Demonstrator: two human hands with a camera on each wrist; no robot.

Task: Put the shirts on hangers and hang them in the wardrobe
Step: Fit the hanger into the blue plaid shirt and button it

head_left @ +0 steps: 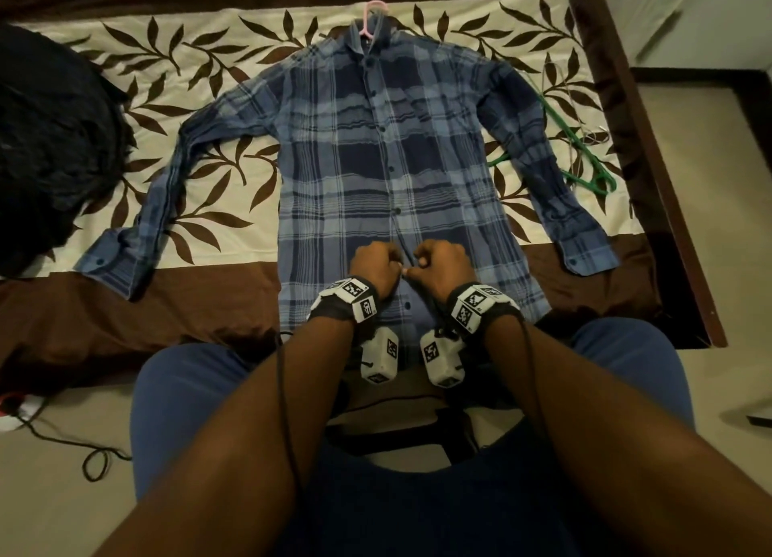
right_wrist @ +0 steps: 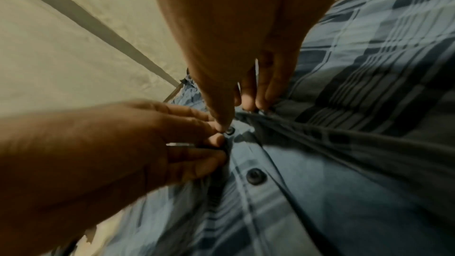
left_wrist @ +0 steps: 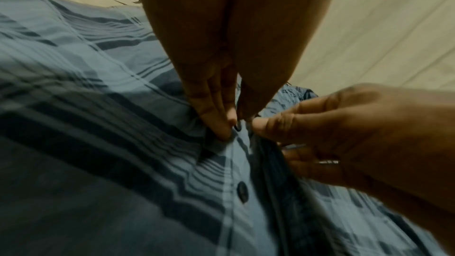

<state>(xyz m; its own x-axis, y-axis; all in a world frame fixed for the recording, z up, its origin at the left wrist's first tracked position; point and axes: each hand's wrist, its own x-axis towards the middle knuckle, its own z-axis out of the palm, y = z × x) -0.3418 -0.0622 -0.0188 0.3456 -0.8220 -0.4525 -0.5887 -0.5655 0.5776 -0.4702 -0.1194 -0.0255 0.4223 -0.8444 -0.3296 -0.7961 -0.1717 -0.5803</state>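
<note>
A blue plaid shirt [head_left: 355,147] lies front-up and spread out on the bed, with a pink hanger [head_left: 373,9] hook sticking out of its collar. Most buttons down the front look fastened. My left hand [head_left: 378,264] and right hand [head_left: 443,262] meet at the placket near the hem. In the left wrist view my left hand [left_wrist: 231,122] pinches the fabric edge at a dark button [left_wrist: 237,125]. The right hand [right_wrist: 234,116] pinches the opposite edge beside that button [right_wrist: 230,130]. One more button [right_wrist: 256,176] sits fastened just below.
A green hanger [head_left: 580,151] lies partly under the shirt's right sleeve. A dark heap of clothes [head_left: 50,139] fills the bed's left side. The dark wooden bed frame [head_left: 651,160] runs along the right. My knees press against the bed's near edge; cables trail on the floor at left.
</note>
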